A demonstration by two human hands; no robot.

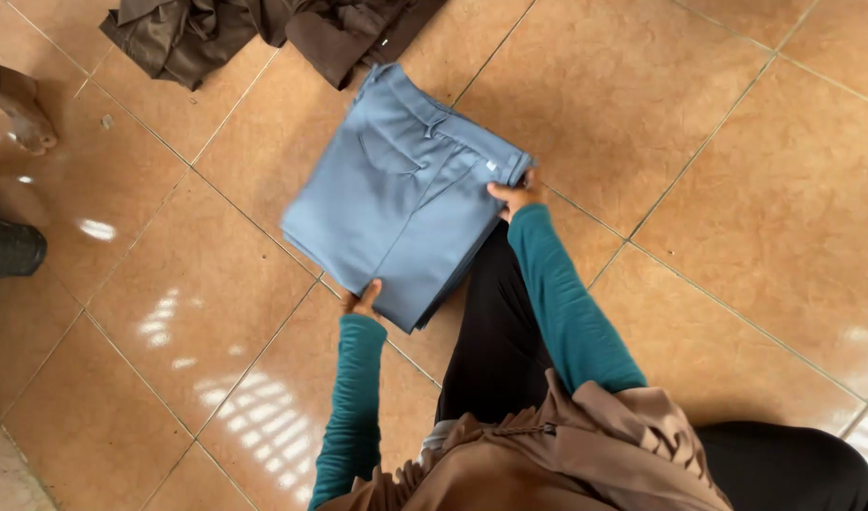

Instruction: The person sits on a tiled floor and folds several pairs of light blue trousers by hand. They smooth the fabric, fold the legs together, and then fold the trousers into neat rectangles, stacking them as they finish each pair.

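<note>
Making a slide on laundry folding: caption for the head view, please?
Left hand and right hand grip folded blue trousers on a tiled floor, dark clothes heaped beyond.

Both arms reach forward in teal sleeves from a body seated low, toward twelve o'clock. The left hand [365, 301] lies nearer, at about eleven o'clock, fingers curled in a grip with the thumb on top. The right hand [515, 196] stretches farther, at about one o'clock, elbow bent, fingers pinched shut.
</note>
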